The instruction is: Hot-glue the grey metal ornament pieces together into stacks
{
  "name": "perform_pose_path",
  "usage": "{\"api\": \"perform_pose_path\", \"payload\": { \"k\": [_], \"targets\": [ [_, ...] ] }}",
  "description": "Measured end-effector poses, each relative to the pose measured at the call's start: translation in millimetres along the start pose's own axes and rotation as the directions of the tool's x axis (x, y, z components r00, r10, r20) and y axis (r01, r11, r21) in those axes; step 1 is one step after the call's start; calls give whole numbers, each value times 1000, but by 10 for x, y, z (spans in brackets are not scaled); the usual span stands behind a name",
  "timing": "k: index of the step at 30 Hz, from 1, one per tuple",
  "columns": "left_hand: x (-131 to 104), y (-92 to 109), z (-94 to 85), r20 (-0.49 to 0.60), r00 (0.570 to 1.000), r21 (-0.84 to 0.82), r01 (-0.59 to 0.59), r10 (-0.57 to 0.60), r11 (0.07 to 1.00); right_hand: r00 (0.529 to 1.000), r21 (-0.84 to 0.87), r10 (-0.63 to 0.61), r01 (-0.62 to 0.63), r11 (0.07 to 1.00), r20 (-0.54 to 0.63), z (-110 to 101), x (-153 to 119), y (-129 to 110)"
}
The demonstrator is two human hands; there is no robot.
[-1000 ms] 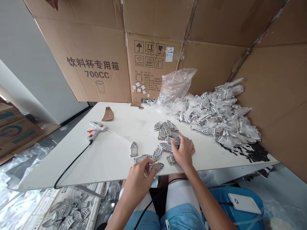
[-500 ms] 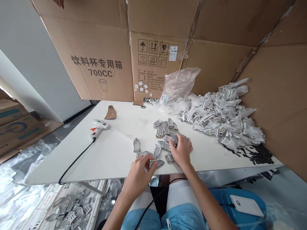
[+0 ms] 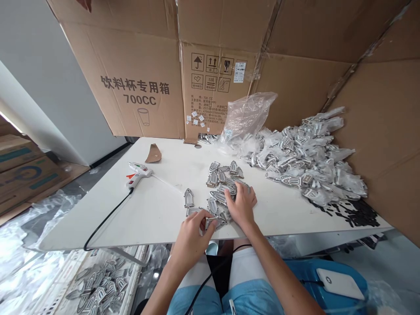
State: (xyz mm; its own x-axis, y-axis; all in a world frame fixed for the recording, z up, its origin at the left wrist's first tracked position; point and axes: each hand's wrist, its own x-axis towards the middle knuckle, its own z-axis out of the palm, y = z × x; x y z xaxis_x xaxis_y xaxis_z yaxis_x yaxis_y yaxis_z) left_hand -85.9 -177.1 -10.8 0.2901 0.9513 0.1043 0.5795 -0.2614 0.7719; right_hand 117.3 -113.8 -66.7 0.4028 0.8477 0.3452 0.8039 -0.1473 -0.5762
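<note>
Head cam: your L hand (image 3: 193, 229) pinches one metal piece (image 3: 208, 222) nr desk (image 3: 157, 214) front edge; if grip slips, it may drop. R hand (image 3: 242, 203) on pile (image 3: 222, 176), can't tell its grip; a push may scatter it.

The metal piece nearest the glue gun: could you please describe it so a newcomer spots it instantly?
On the white table, follow the stick from the white glue gun rightward. Just beyond its end lies a silvery metal piece; unlike its neighbours, it is closest to the gun, pointed tip toward the cardboard.
</note>
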Motion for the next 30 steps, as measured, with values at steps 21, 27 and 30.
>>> {"api": "perform_pose_path", "payload": {
  "k": [21,27,30],
  "targets": [
    [-54,119,-235,-159,986,40,51,-44,998,999,-21,35,-35,999,-10,239,-32,-466],
    [-64,121,-304,-178,981,14,76,-72,997,977,200,127,-92,975,-171,156,314,-260],
    [-74,102,-350,-194,978,13,78,-74,997,983,250,112,-72,966,-149,80,813,11]
  ]
}}
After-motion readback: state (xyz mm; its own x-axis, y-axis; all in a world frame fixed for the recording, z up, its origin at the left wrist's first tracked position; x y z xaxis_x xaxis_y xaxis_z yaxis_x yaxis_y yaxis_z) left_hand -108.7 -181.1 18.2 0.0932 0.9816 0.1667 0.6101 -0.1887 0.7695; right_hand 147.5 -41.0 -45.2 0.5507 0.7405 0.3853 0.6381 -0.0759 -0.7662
